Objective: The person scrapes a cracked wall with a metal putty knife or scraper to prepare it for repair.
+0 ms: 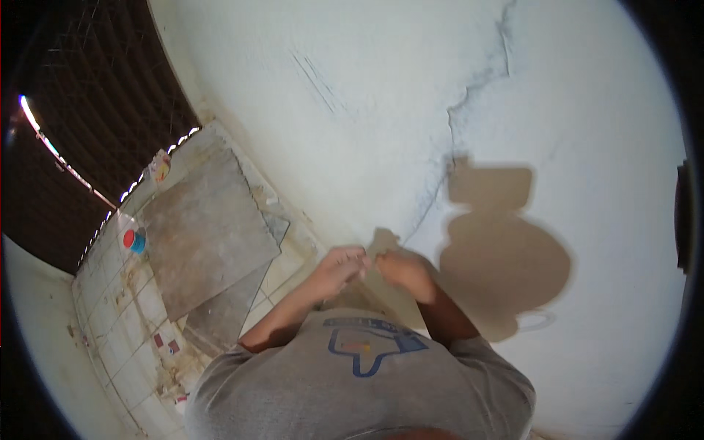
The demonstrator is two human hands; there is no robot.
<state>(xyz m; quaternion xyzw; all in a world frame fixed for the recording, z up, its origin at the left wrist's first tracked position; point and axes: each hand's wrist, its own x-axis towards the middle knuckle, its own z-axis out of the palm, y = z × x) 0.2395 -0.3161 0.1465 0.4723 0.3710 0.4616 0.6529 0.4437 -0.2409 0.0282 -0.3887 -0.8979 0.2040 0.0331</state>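
We are holding our left hand (pixel 342 268) and right hand (pixel 402 270) close together before our chest, a narrow gap separating them. The fingers of both are bending inward, but we cannot tell how tightly they are closing or whether they are gripping anything small. Nearest them, the pale wall (pixel 352 147) is rising ahead and to the right, a dark crack (pixel 451 125) running from above down toward our hands. Our shadow (pixel 506 271) is falling on it. To our left, grey sheets (pixel 205 235) are overlapping on the tiled floor (pixel 117 359), a red-topped blue container (pixel 134 240) resting just beside them.
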